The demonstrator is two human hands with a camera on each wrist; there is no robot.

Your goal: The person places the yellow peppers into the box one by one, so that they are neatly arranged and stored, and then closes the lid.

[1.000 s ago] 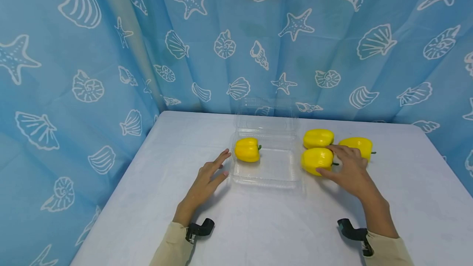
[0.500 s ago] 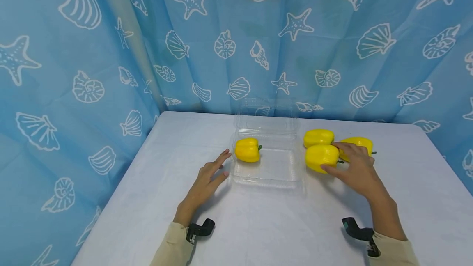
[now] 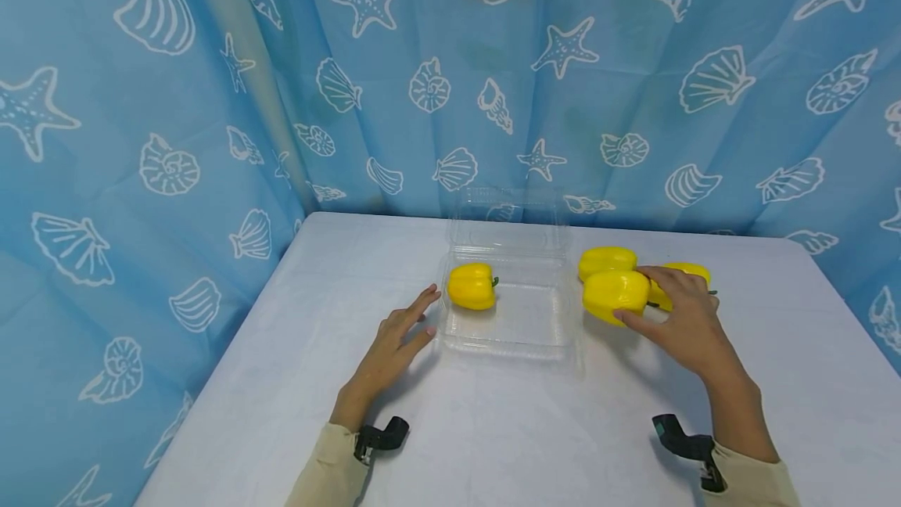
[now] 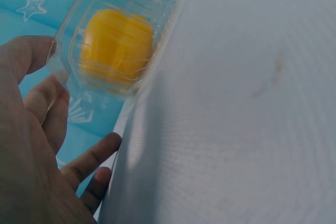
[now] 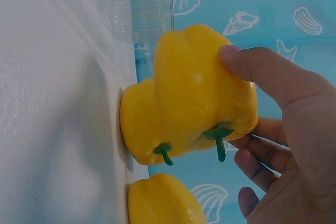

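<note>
My right hand (image 3: pixel 679 319) grips a yellow bell pepper (image 3: pixel 614 296) between thumb and fingers, its green stem turned toward the palm. In the right wrist view this held pepper (image 5: pixel 202 85) is lifted off the white table. Behind it lie two more yellow peppers, one at the back (image 3: pixel 605 259) and one partly hidden by the hand (image 3: pixel 693 271). A clear plastic clamshell box (image 3: pixel 521 319) stands in the middle with its lid raised, and one yellow pepper (image 3: pixel 472 286) lies in its left side. My left hand (image 3: pixel 394 346) has its fingers extended, fingertips right at the box's left edge.
A white cloth (image 3: pixel 493 429) covers the table. Blue curtains (image 3: pixel 436 45) with shell and starfish prints hang behind and along the left side. The box's transparent lid (image 3: pixel 507 217) leans up near the table's back edge. Black wrist cameras (image 3: pixel 383 435) sit on both forearms.
My right hand has raised its pepper from the table and moved it slightly right and back. The left hand, the box and the other peppers stay where they were.
</note>
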